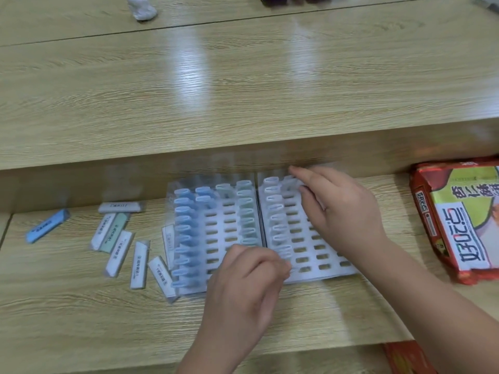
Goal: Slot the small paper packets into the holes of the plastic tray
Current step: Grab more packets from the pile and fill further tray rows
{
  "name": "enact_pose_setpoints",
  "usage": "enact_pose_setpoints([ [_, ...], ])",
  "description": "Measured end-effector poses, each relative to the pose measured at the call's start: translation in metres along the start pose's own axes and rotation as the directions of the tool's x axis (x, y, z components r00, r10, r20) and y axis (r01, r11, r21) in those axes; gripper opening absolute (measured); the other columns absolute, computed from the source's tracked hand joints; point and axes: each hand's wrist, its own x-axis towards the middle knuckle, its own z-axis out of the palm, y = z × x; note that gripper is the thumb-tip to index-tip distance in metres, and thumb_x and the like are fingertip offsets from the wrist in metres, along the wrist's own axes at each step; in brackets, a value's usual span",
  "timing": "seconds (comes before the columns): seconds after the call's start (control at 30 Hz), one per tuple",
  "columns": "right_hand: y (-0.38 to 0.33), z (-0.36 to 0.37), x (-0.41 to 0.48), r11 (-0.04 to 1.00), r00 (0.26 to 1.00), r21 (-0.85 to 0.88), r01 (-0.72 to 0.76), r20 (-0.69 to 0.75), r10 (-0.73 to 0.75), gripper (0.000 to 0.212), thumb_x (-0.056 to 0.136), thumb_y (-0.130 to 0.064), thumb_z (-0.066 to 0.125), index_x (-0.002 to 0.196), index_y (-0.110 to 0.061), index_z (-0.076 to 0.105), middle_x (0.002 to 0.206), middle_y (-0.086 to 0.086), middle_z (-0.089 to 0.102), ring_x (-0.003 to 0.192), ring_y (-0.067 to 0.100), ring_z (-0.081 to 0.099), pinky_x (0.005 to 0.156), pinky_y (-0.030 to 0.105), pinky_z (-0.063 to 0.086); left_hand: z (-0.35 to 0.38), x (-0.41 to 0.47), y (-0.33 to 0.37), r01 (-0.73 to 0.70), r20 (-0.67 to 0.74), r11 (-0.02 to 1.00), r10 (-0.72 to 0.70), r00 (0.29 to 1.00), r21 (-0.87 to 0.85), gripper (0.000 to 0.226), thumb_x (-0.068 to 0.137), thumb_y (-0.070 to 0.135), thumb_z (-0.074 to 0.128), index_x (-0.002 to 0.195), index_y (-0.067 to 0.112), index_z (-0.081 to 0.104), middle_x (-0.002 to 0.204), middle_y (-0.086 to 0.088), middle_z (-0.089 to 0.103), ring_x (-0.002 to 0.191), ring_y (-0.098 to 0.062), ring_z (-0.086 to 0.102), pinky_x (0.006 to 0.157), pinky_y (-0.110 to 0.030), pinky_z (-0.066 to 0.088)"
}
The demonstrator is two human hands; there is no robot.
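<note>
In the head view, a white plastic tray [310,255] is seen lying on the lower wooden tabletop [81,306], pushed up against a raised step. Its left columns are filled with upright blue packets [185,230]; a green column and a white column stand further right, and many holes are left empty between and beside them. The left hand [243,282] is held at the tray's near edge with the fingers curled; whether anything is pinched in them cannot be told through the blur. The right hand [340,211] is reached across to the far row, with index finger and thumb set about a packet top, though a firm grip cannot be confirmed. The hands are kept well apart. The loose packets [139,264] are scattered flat just left of the tray, so they are judged nearer the left hand; their long axes mostly run toward and away from the viewer, and each would have to be stood on end for a hole. A red snack bag [459,225] is lying at the right.
</note>
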Motion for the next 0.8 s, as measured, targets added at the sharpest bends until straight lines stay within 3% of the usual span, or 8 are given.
enact_pose_setpoints([
  [0.2,-0.009,-0.014,-0.012,0.993,0.999,0.108,-0.046,0.013,0.045,0.029,0.093,-0.013,0.062,0.121,-0.015,0.069,0.110,0.000,0.067,0.092,0.019,0.063,0.064,0.036,0.052,0.004,-0.006,-0.002,0.024,-0.067,0.993,-0.017,0.998,0.113,0.011,0.088,0.015,0.078,0.098,0.014,0.075,0.086,0.000,0.062,0.077,-0.022,0.054,0.068,-0.029,0.041],
  [0.33,-0.029,-0.025,-0.017,0.951,0.985,0.261,-0.168,0.075,0.154,0.029,0.094,-0.016,0.059,0.122,-0.019,0.067,0.109,-0.007,0.064,0.097,0.006,0.060,0.079,0.023,0.050,-0.001,-0.008,0.001,0.059,-0.067,0.994,-0.053,0.996,0.093,0.013,0.085,0.013,0.081,0.097,0.012,0.077,0.091,0.001,0.062,0.082,-0.019,0.055,0.079,-0.016,0.038],
  [0.53,-0.092,-0.035,-0.008,0.899,0.979,0.387,-0.206,0.079,0.190,0.025,0.091,-0.022,0.059,0.113,-0.029,0.067,0.109,-0.022,0.061,0.094,0.005,0.062,0.083,0.010,0.041,-0.040,-0.013,0.003,0.125,-0.220,0.991,-0.134,0.966,-0.052,0.011,0.087,0.020,0.078,0.098,0.020,0.074,0.097,0.005,0.063,0.088,-0.016,0.062,0.076,-0.026,0.051],
  [0.67,-0.153,-0.018,0.004,0.899,0.987,0.416,-0.137,0.130,0.090,0.025,0.092,-0.030,0.054,0.113,-0.029,0.068,0.107,-0.020,0.061,0.092,0.005,0.062,0.082,0.020,0.045,-0.090,-0.029,-0.022,0.252,-0.373,0.963,-0.270,0.887,-0.097,0.013,0.085,0.027,0.074,0.098,0.027,0.070,0.097,0.008,0.061,0.074,-0.003,0.057,0.067,-0.015,0.045],
  [0.8,-0.218,0.022,0.008,0.920,0.974,0.363,-0.147,0.213,0.071,0.027,0.092,-0.034,0.051,0.116,-0.031,0.065,0.106,-0.019,0.062,0.089,0.002,0.064,0.077,0.024,0.050,-0.138,-0.055,-0.069,0.510,-0.466,0.848,-0.513,0.721,-0.144,0.016,0.084,0.023,0.072,0.091,0.036,0.068,0.096,0.013,0.058,0.063,-0.008,0.053,0.063,-0.010,0.041],
])
